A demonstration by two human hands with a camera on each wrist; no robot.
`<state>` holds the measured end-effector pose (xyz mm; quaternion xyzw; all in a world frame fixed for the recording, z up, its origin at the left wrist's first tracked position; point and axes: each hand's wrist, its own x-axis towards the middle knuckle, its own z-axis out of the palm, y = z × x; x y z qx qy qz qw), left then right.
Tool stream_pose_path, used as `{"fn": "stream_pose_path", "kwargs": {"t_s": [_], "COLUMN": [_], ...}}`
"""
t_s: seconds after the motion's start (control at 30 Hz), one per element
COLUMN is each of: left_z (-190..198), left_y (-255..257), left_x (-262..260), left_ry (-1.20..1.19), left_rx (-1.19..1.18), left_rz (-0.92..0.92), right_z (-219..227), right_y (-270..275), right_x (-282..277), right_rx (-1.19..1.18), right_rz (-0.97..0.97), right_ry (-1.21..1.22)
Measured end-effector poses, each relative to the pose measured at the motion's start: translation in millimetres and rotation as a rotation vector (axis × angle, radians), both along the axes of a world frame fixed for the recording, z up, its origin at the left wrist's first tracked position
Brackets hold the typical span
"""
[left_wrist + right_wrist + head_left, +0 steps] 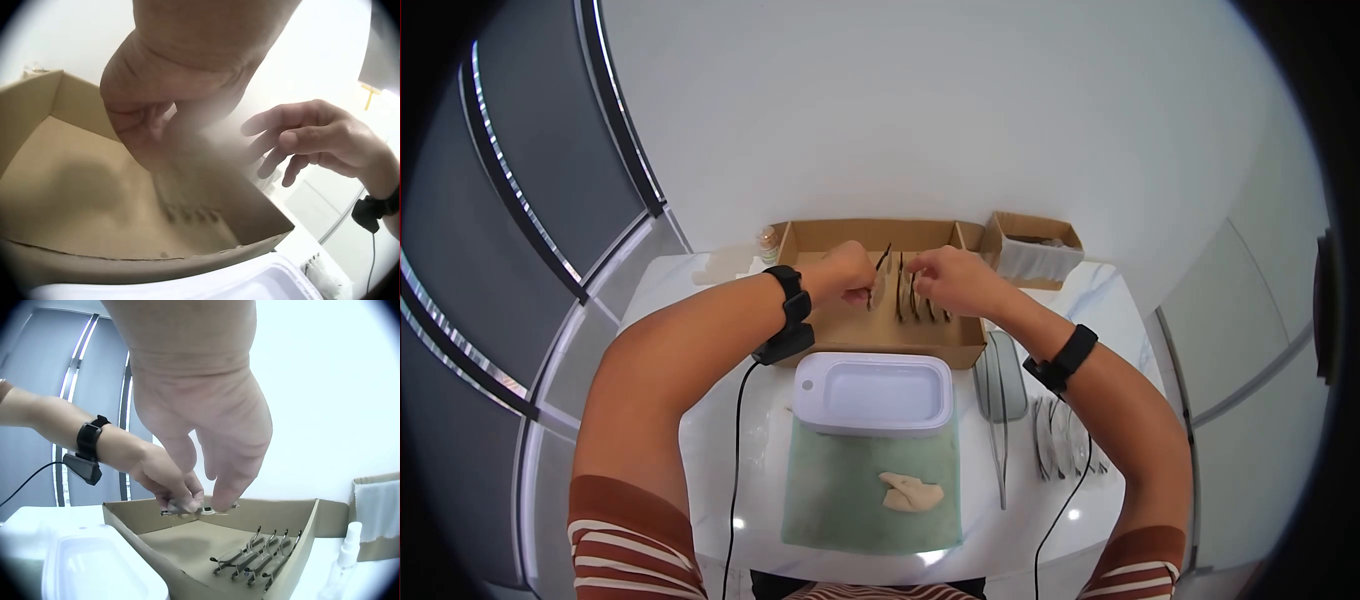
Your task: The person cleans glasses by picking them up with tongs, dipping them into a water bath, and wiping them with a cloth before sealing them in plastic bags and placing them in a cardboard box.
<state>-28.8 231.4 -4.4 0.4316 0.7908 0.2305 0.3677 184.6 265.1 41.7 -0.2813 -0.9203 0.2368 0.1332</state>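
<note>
My left hand (pixel 847 272) pinches a thin dark-rimmed pair of eyeglasses (pixel 165 513) over the cardboard box (pixel 840 332). In the left wrist view, that hand's fingertips blur and mostly hide the pair. Just to the right, my right hand (pixel 962 282) hovers with fingers loosely bent and spread, as the left wrist view shows. Below it, several more eyeglasses (pixel 250 556) lie folded in a row along the box's right side. In the right wrist view, the right fingertips overlap the far end of the held pair.
A white basin-shaped cleaner (pixel 802 412) stands before the box on a green mat (pixel 830 500), with a crumpled beige cloth (pixel 912 493) nearby. Rightward are a grey tray (pixel 1002 375), wrapped items (pixel 1058 440), a smaller box (pixel 1012 222) and a spray bottle (pixel 347 559). Wrist-camera cables cross the table.
</note>
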Motion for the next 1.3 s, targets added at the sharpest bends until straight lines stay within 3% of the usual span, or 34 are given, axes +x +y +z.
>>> {"fn": "stream_pose_path", "kwargs": {"t_s": [0.2,0.27,0.4,0.67,1.0,1.07,1.13,1.17,1.2,1.3], "left_z": [-48.3,-55.0,-56.3,-49.3,-50.6,-59.3,-26.4,-10.9,15.5,73.2], "left_y": [37.5,40.3,38.6,39.7,39.3,49.8,27.9,19.6,6.4,-31.4], "left_x": [2.1,2.5,7.4,11.7,3.6,-10.2,-9.8,-14.3,-2.4,24.1], "left_ry": [0.065,0.013,0.021,0.094,0.19,0.694,0.346,0.298,0.239,0.304], "left_rx": [-0.19,-0.209,-0.239,-0.247,-0.227,-0.255,-0.072,0.013,0.083,0.476], "left_rz": [0.016,0.03,0.055,-0.039,-0.126,-0.396,-0.2,-0.252,-0.161,-0.139], "right_z": [-20.5,-31.0,-38.6,-58.7,-46.6,-35.7,-18.8,-9.2,0.5,33.8], "right_y": [1.1,6.5,10.4,1.5,-3.8,-6.1,-9.3,-12.8,-16.8,-31.7], "right_x": [-1.7,2.0,7.6,12.3,18.2,19.9,29.2,32.5,38.4,62.9], "right_rx": [-0.145,-0.175,-0.331,-0.353,-0.375,-0.309,-0.224,-0.236,-0.247,-0.244], "right_rz": [-0.049,-0.08,-0.111,-0.107,-0.125,-0.117,-0.146,-0.138,-0.129,-0.19], "right_ry": [-0.029,0.117,0.189,0.254,0.254,0.267,0.262,0.303,0.344,0.368]}}
